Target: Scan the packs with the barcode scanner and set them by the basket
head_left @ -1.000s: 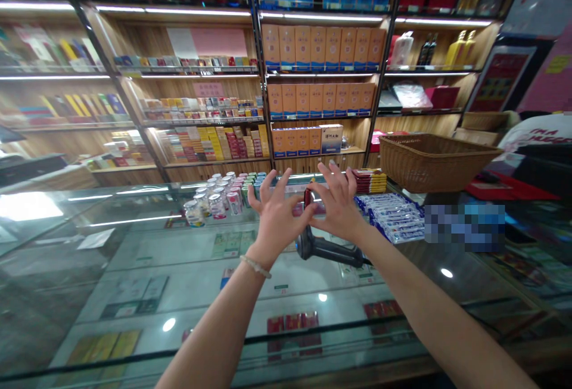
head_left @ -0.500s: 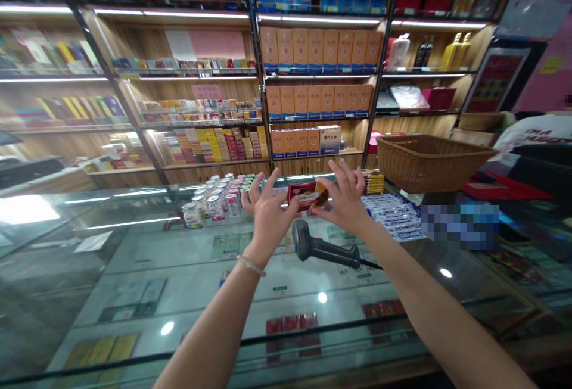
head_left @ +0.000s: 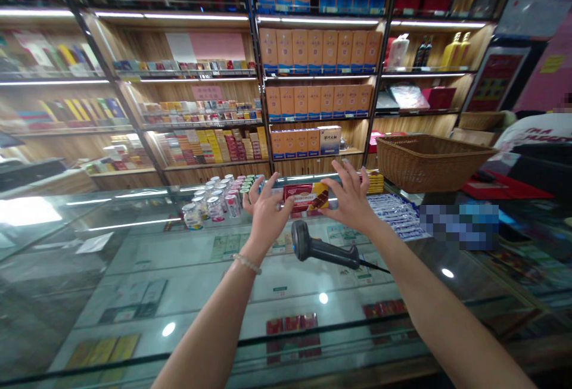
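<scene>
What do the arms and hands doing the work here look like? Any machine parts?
None visible: these are human. The left grip and right grip are ungloved hands. Neither the left arm nor the right arm shows a sleeve, attached cable or clear marking. A pale, beaded-looking bracelet circles the left wrist; nothing shows on the right.

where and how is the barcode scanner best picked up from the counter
Probably by the slim handle, from above and the right: the barcode scanner lies on the glass counter, bulky head to the left, handle running right, so the right hand, once free, could wrap it short of the cable.
</scene>
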`<act>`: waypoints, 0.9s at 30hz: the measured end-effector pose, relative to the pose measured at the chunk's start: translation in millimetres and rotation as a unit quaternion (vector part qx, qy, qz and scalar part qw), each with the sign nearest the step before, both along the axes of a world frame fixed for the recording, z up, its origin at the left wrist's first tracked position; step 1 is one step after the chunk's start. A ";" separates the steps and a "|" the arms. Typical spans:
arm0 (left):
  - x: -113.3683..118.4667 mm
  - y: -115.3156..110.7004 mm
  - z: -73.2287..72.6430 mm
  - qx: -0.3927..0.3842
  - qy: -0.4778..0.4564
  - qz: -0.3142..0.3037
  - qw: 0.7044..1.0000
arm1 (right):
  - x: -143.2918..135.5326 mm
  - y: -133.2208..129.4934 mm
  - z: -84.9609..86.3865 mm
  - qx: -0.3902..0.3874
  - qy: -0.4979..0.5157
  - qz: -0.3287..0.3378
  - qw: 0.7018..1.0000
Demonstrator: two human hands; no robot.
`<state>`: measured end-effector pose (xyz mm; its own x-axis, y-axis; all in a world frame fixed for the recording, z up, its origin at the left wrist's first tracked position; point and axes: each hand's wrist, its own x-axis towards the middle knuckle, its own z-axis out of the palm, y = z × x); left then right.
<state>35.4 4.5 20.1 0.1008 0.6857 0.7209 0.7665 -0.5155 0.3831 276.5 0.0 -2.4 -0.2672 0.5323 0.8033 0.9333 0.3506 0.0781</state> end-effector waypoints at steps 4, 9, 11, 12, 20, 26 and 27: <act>-2.7 1.7 -1.9 0.012 0.009 0.016 1.000 | 0.9 -2.4 2.6 0.008 0.005 0.006 1.000; -8.8 -4.2 0.8 0.047 0.079 0.044 0.995 | 2.9 -2.3 2.6 0.009 0.001 -0.003 1.000; -10.8 -7.2 1.6 0.069 0.120 0.045 0.989 | 3.8 -1.5 2.1 0.008 0.000 -0.007 1.000; -11.6 -8.2 1.6 0.077 0.136 0.044 0.987 | 4.2 -1.1 1.9 0.007 0.000 -0.008 1.000; -15.3 -6.2 -1.1 0.098 0.181 0.058 0.977 | 5.3 -0.9 1.5 0.012 -0.005 -0.008 1.000; -16.4 -2.9 -1.9 0.089 0.177 0.062 0.978 | 8.8 3.1 2.9 -0.004 -0.010 -0.010 1.000; -16.0 -2.4 -1.1 0.085 0.171 0.062 0.980 | 9.7 4.5 4.5 -0.010 -0.011 -0.009 1.000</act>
